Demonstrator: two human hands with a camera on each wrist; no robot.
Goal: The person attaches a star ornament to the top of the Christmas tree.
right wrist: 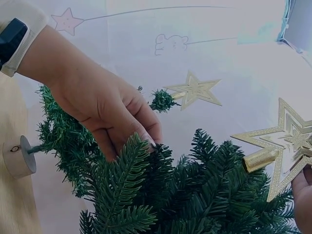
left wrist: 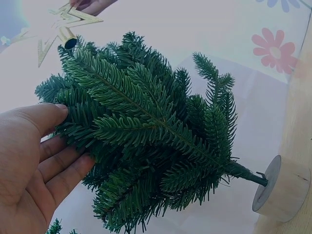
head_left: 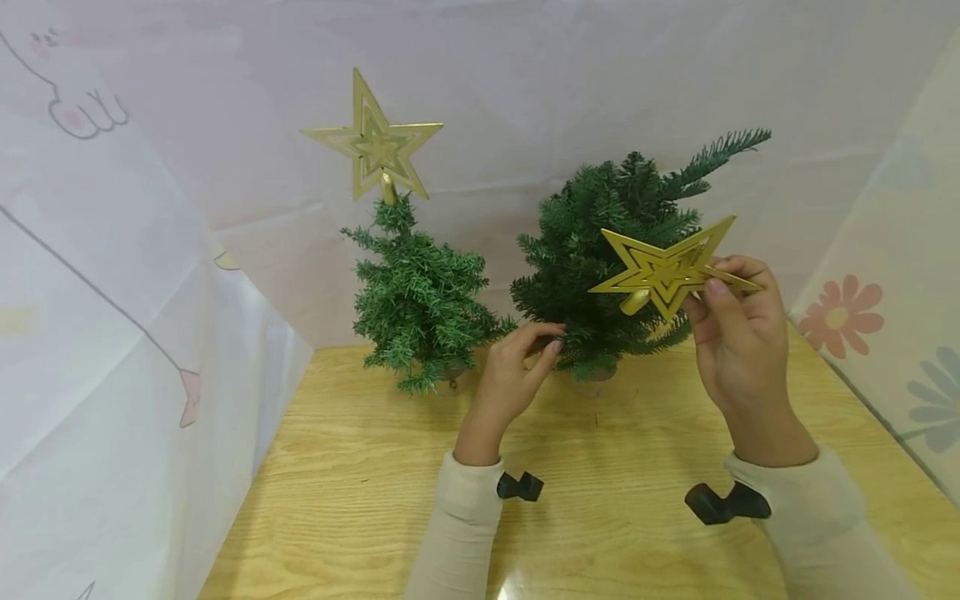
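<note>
My right hand point(head_left: 742, 350) pinches one point of a gold star tree topper point(head_left: 667, 271), whose hollow socket point(right wrist: 261, 160) angles out in the right wrist view. The star is in front of the right-hand small artificial Christmas tree point(left wrist: 146, 126), a darker green one on a round wooden base point(left wrist: 282, 190). At that tree's left side, my left hand point(head_left: 510, 375) pinches a branch between thumb and forefinger; needles partly hide the fingertips. Beside it stands a lighter green artificial Christmas tree point(head_left: 420, 300), with another gold star topper point(head_left: 375, 142) upright on its tip.
Both trees stand near the back of a wood-grain table point(head_left: 360, 517). Behind and beside it hang pale printed cloths point(head_left: 480, 92), one with a red flower point(head_left: 840, 317). Black wrist mounts point(head_left: 727, 504) are on both sleeves. One long branch point(head_left: 727, 154) juts from the darker tree's upper right.
</note>
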